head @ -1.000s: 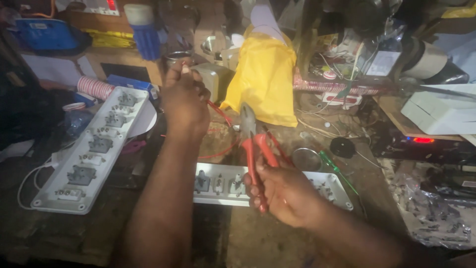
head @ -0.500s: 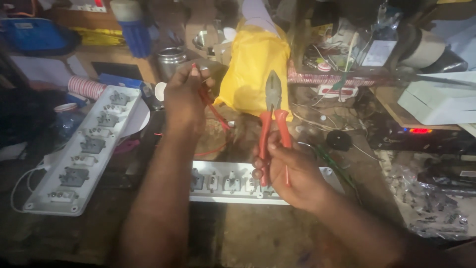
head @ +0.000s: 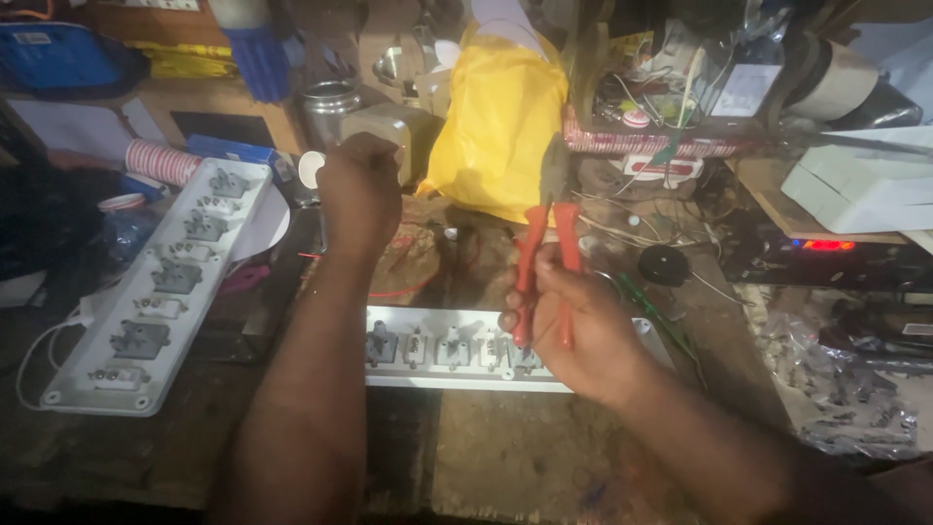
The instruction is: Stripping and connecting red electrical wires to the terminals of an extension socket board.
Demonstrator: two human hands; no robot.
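Observation:
My right hand [head: 573, 326] grips orange-handled pliers [head: 547, 238] upright, jaws pointing away, over an opened white power strip [head: 428, 350] that lies across the bench in front of me. My left hand [head: 360, 194] is reached forward with the fingers curled, near a thin red wire [head: 389, 292] and a tangle of copper wire. What the left fingers pinch is hidden behind the hand.
A second, longer white power strip [head: 160, 292] with exposed sockets lies at the left. A yellow plastic bag [head: 501, 122] stands behind the hands. A metal can [head: 330, 107], a black round part [head: 664, 264], white boxes [head: 855, 185] and loose wires crowd the back and right.
My left hand has moved forward and slightly right, away from me. The right hand has swung the pliers upright and shifted them right above the opened strip.

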